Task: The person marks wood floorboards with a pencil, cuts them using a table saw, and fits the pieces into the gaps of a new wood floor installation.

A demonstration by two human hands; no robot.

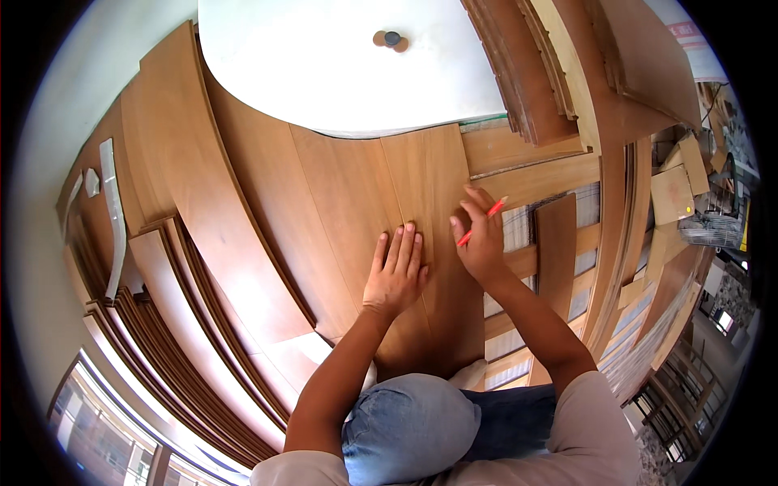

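Note:
My left hand (395, 275) lies flat on a brown wooden floorboard (425, 174), fingers stretched out and close together. It holds nothing. To its right, my right hand (481, 247) grips a red pencil (497, 206), its pale tip pointing up and away to the right. That hand is over the right edge of the laid boards, where the open framework starts. Further laid boards (336, 186) join on the left, their seams running away from me. My knee in blue jeans (413, 417) is close below the hands.
A white wall panel (348, 73) borders the far side. Loose planks (186, 162) and stacked boards (154, 356) are on the left. Wooden battens (535, 180) with gaps run to the right, a short board (556, 243) across them. More boards (519, 73) stand far right, near cardboard (673, 194).

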